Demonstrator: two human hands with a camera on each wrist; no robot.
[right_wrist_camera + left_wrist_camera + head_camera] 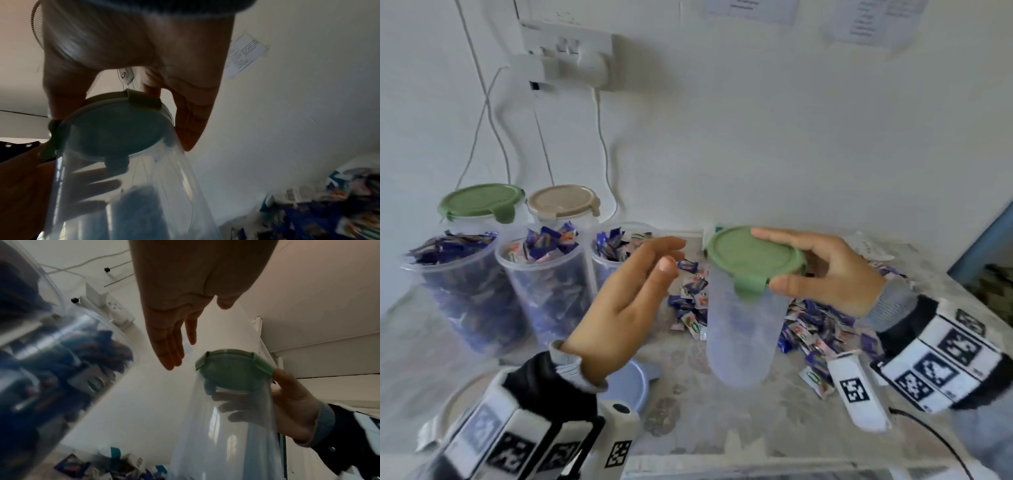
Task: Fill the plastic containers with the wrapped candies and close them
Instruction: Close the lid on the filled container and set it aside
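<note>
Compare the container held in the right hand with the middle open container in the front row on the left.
The held container is empty; the middle container is heaped with wrapped candies. The held container wears a green lid; the middle container has none. The right hand holds one up; the other stands on the table. Both are clear, tapered plastic.

On my feed I saw a marbled worktop [739, 421] standing against a white wall [756, 137], where a white socket block [566, 42] carried a plugged-in adapter [571, 70] and thin cables [604, 147] hung down behind the worktop. Two printed paper sheets [873, 20] were stuck high on the wall, their text too blurred for me to read. The right wrist view showed me one such sheet [245, 54] and part of a fan grille [37, 29] at the upper left.
</note>
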